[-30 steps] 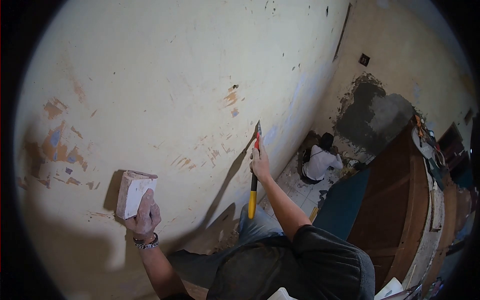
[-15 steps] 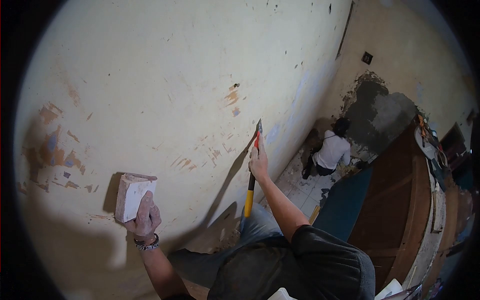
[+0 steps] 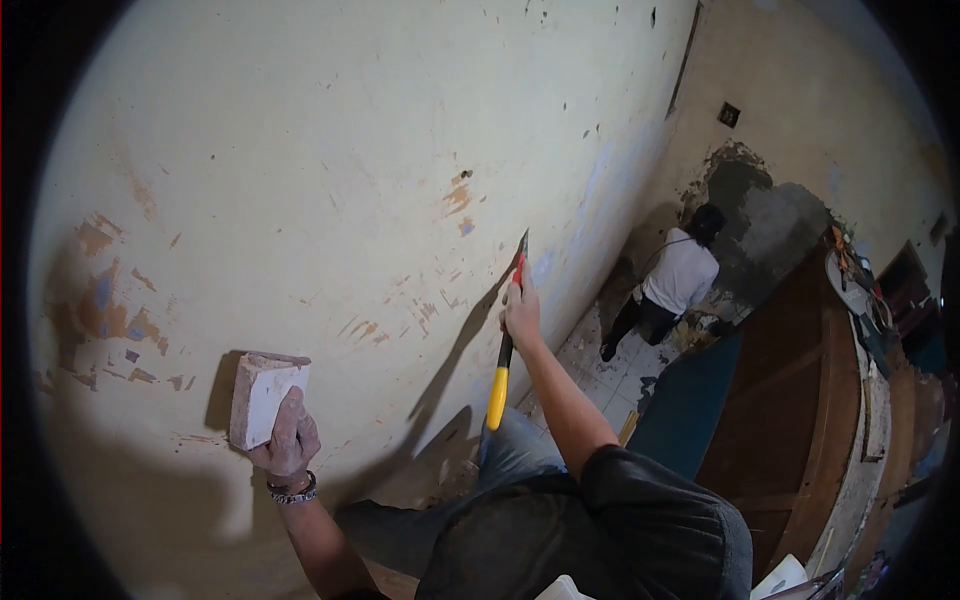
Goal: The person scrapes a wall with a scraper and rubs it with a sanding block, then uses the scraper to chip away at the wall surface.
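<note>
My left hand [image 3: 287,437], dusty and with a bracelet at the wrist, is closed around a white-faced block [image 3: 272,401] with rough, dusty, pinkish sides. The block is held up close to the wall, lower left. In the middle of the view my right hand [image 3: 521,312] grips a long-handled scraper [image 3: 496,400] with a yellow, black and red handle. Its narrow metal tip points up toward the cream wall [image 3: 330,180]; whether it touches cannot be told. Brown and bluish scraped patches [image 3: 120,300] mark the wall to the left, with smaller ones in the middle.
A co-worker [image 3: 682,268] in a white top is low by the far wall, beside a patch of grey plaster [image 3: 770,225]. Debris lies on the tiled floor [image 3: 622,380]. On the right stands a brown wooden panel [image 3: 780,420] with tools and clutter along its top.
The scraper's tip has shifted slightly right and up, with its yellow end tilting. My left hand and the block stay nearly still. The co-worker has risen somewhat and moved right.
</note>
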